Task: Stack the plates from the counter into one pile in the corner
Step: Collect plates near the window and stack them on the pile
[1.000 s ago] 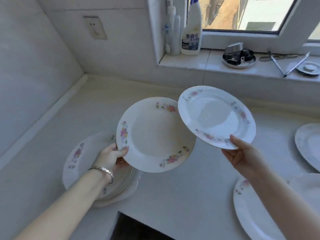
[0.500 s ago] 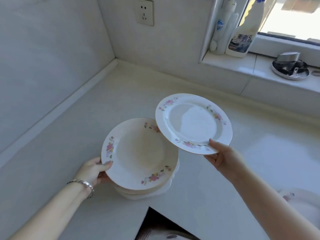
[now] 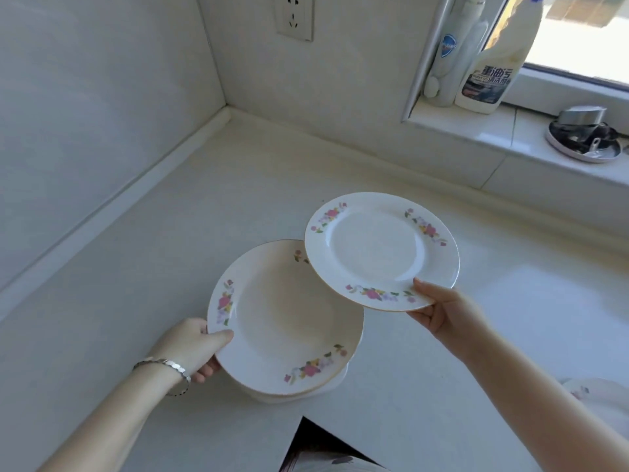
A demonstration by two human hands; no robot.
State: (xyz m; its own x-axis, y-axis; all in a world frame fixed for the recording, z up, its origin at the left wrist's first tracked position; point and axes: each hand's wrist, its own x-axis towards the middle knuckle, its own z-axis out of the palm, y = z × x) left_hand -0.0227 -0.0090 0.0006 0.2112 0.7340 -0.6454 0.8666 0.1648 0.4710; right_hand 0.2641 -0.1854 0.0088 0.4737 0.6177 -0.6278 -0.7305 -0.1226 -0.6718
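My left hand (image 3: pixel 190 345) grips the left rim of a cream plate with pink flowers (image 3: pixel 282 318), which lies on top of a pile of plates (image 3: pixel 296 395) near the counter's front edge. My right hand (image 3: pixel 442 311) pinches the near rim of a smaller white floral plate (image 3: pixel 377 250), held in the air, tilted, overlapping the far right rim of the cream plate. The counter corner (image 3: pixel 228 112) lies far back on the left. Another plate (image 3: pixel 599 393) peeks in at the right edge behind my right arm.
Two cleaner bottles (image 3: pixel 490 59) stand on the window sill, beside a round metal dish (image 3: pixel 582 137) with tools. A wall socket (image 3: pixel 294 17) sits above the corner. A dark gap (image 3: pixel 313 441) opens at the counter's front edge.
The view has swung left and down toward the corner. The cream plate in my left hand has come down onto the pile. The white plate has moved left, closer over it.
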